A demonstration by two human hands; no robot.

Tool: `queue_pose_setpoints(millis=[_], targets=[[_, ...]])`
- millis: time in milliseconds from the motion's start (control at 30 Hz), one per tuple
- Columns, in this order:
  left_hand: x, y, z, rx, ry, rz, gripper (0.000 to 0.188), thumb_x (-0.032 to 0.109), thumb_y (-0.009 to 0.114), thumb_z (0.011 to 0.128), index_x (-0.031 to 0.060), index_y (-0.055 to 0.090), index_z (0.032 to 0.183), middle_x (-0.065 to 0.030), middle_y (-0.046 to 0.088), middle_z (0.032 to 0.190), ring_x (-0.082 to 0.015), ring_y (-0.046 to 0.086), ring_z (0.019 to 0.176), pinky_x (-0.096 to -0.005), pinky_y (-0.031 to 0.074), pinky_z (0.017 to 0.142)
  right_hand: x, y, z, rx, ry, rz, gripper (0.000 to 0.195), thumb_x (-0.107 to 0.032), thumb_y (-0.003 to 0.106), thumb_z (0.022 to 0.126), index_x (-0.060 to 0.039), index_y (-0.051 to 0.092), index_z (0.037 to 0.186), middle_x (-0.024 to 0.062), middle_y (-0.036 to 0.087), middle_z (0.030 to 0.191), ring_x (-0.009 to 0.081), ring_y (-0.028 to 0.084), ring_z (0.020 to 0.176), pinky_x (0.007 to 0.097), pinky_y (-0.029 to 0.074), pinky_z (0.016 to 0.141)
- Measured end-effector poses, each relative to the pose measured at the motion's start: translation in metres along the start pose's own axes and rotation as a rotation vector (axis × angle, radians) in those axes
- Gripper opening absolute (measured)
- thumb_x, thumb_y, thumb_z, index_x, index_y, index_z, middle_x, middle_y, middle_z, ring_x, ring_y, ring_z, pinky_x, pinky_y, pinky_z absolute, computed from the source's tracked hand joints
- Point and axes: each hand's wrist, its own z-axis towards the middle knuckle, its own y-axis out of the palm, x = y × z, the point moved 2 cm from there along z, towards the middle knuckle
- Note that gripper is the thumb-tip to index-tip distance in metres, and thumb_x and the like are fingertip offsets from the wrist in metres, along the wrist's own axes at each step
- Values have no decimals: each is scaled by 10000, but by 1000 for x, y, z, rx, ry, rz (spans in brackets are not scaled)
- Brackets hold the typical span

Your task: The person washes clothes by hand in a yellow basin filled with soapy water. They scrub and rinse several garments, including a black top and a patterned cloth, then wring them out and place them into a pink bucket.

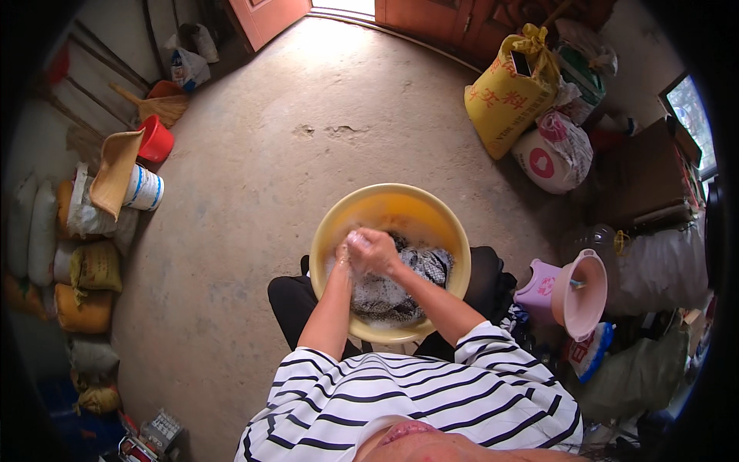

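A yellow plastic basin [390, 189] stands between my knees with suds and water in it. Wet black-and-white patterned cloth [427, 267] lies in the suds, mostly in its right and lower part. Over the basin's left side, my left hand [343, 252] and my right hand [375, 249] are pressed together, with foam on them. A small pinkish-white patch shows between the fingers; whether it is soap, cloth or foam I cannot tell. The fingers of my left hand are largely hidden.
At the right, a pink basin [597, 289] leans by a purple plastic stool [540, 289]. A yellow woven sack [502, 104] stands at the upper right, near red doors. Along the left wall are a red bucket [156, 140], a white bucket [145, 187], a broom [161, 108] and several sacks.
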Motion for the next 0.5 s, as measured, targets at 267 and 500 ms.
queue_pose_setpoints(millis=[267, 500], targets=[[29, 84, -65, 88, 68, 251, 403, 377, 505, 946, 26, 674, 1050, -61, 671, 1006, -210, 636, 865, -352, 501, 845, 61, -52, 34, 205, 201, -358, 362, -417, 558, 872, -90, 714, 883, 176, 687, 808, 364, 676, 775, 461, 519, 684], [45, 82, -60, 217, 3, 262, 602, 492, 448, 951, 17, 508, 1316, -123, 573, 1255, -241, 577, 1099, -372, 483, 899, 92, -47, 46, 66, 295, -123, 481, -421, 549, 898, 30, 655, 1029, 196, 692, 938, 322, 663, 897, 393, 502, 784]])
